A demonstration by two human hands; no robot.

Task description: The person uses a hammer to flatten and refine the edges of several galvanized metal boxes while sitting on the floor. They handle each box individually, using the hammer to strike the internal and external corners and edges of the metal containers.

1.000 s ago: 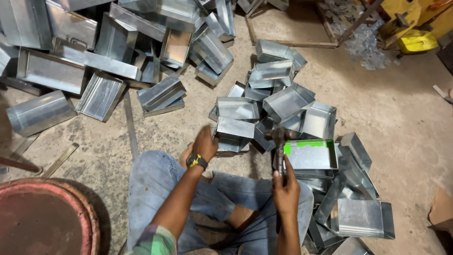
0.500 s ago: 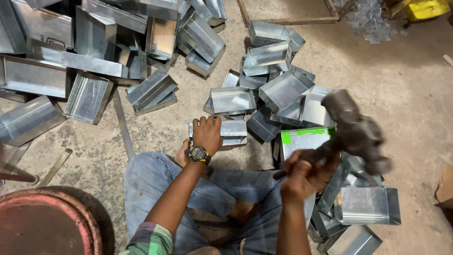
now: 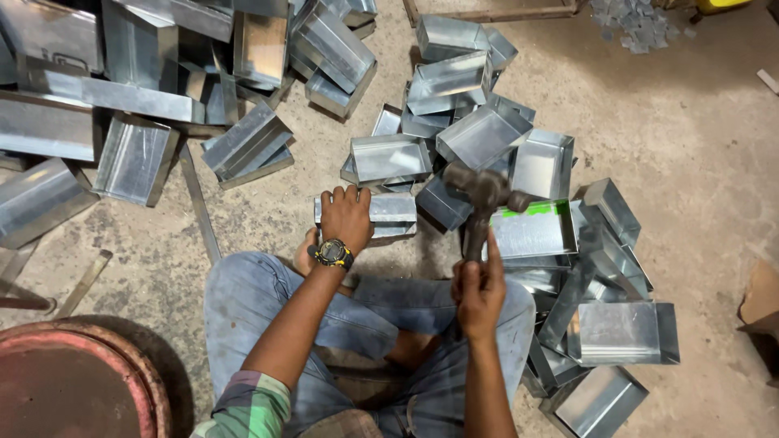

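- Hands are seen from the head view over jean-clad, crossed legs on the concrete floor [image 3: 690,162].
- The left hand [image 3: 345,215], with a black wristwatch [image 3: 333,254] worn at the wrist, is laid flat on a small shiny galvanised sheet-metal tray [image 3: 389,215] just beyond the knees.
- The right hand [image 3: 480,292] is closed around the handle of a dark steel hammer [image 3: 480,195], whose blurred head is held above the trays.
- A green-marked metal tray [image 3: 531,231] lies just beside the hammer.
- More trays are heaped at upper left [image 3: 138,154].
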